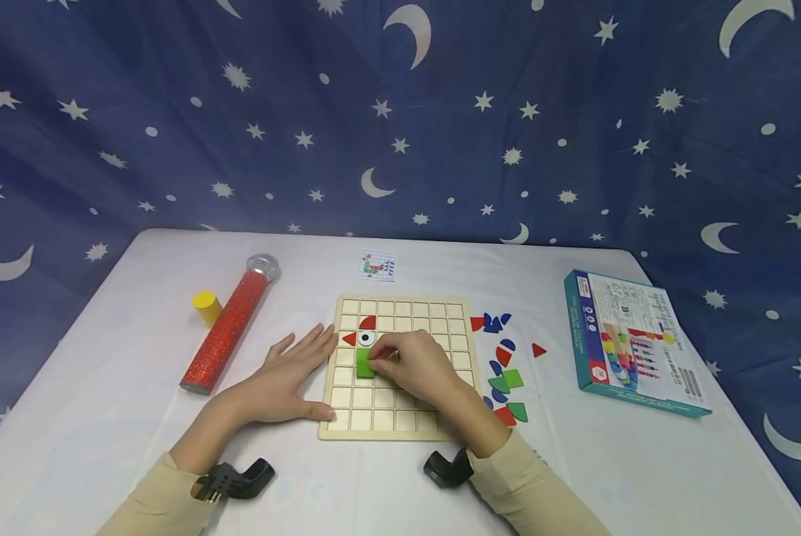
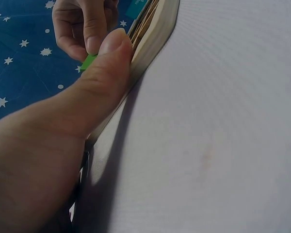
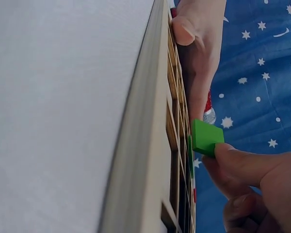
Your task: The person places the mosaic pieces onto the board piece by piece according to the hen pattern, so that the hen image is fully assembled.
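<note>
My right hand (image 1: 419, 366) pinches a green square tile (image 3: 207, 137) between thumb and finger, tilted close over the wooden grid board (image 1: 400, 441). Another green piece (image 3: 190, 156) lies in the grid just beyond it in the right wrist view. Above the green in the head view sit a white eye tile (image 1: 366, 339), a red triangle (image 1: 350, 339) and a red quarter-round piece (image 1: 368, 322). With fingers spread, my left hand (image 1: 286, 378) rests along the board's left edge, its thumb at the lower left corner.
Loose red, blue and green pieces (image 1: 513, 378) lie right of the board, with a red triangle (image 1: 539, 350) farther out. A pattern card (image 1: 377, 265) lies behind it. The box (image 1: 642, 342) is at right; a red glittery microphone-shaped tube (image 1: 229, 327) and a yellow cylinder (image 1: 207, 307) are at left.
</note>
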The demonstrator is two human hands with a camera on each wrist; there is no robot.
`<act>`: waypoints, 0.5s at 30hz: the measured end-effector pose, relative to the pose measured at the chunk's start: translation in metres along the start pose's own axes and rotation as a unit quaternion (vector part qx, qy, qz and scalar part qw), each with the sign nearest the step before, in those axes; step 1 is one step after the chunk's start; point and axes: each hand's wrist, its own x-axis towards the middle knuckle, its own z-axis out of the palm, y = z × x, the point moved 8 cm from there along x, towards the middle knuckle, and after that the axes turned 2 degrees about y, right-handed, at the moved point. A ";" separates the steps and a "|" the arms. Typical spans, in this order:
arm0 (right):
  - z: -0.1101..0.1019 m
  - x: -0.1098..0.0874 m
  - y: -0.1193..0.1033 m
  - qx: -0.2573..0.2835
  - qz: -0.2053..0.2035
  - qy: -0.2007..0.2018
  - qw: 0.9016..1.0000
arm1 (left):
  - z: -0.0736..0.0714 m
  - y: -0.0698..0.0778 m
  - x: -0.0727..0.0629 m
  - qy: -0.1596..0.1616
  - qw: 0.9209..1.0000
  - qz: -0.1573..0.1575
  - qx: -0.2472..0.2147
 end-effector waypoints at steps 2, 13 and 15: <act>0.001 -0.001 0.000 -0.002 0.000 -0.003 1.000 | 0.001 0.000 0.000 -0.001 1.000 -0.002 0.000; 0.006 -0.001 -0.003 -0.019 -0.010 -0.021 1.000 | -0.001 0.001 0.000 0.000 1.000 -0.001 0.001; 0.007 -0.001 -0.004 -0.023 -0.015 -0.024 0.999 | 0.000 0.001 0.000 0.000 1.000 0.001 0.005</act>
